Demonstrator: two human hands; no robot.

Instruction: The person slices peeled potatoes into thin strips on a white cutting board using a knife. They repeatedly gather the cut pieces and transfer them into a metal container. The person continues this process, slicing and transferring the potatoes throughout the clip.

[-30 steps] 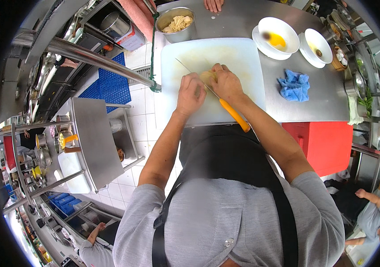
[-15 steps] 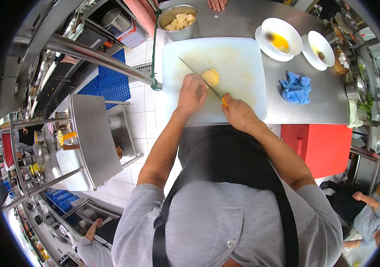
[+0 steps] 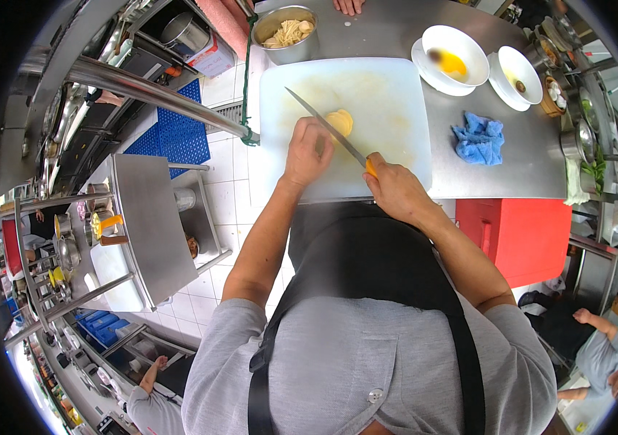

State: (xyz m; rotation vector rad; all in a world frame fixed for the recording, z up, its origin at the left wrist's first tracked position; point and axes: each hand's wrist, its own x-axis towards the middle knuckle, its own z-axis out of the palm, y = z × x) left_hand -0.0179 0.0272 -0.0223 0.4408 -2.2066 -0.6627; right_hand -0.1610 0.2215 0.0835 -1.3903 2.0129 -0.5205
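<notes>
My right hand (image 3: pixel 398 190) grips a long knife (image 3: pixel 323 125) by its yellow handle, its blade slanting across the white cutting board (image 3: pixel 396 80) with the tip toward the far left. Just beyond the blade lies a small overlapping pile of pale yellow slices (image 3: pixel 340 123); I cannot tell what food it is. On the near side of the blade, my left hand (image 3: pixel 307 154) rests on the board with its fingers curled in close to the steel. Whatever those fingers hold is hidden beneath them.
A metal pot (image 3: pixel 285 51) of pale strips stands beyond the board's far left corner. Two white bowls (image 3: pixel 461 40) sit at the right, above a crumpled blue cloth (image 3: pixel 480 138). Another person's hand (image 3: pixel 349 6) rests at the far edge. A red box (image 3: pixel 526 243) stands below the table.
The knife has slid slightly toward me and to the right across the board. My left hand stays beside the blade, fingers still curled. The whole view has shifted a little.
</notes>
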